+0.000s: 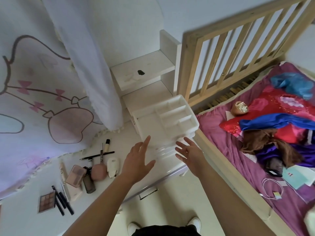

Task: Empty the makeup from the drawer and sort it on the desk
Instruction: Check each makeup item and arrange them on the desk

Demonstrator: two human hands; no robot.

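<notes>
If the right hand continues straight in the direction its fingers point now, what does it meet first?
The right hand would most likely meet the white drawer organizer first, at its front; depth is unclear.

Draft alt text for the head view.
The left hand and right hand reach, open, toward a white drawer organizer on the desk. Makeup lies spread on the desk left of it; a cluttered bed stands right.
</notes>
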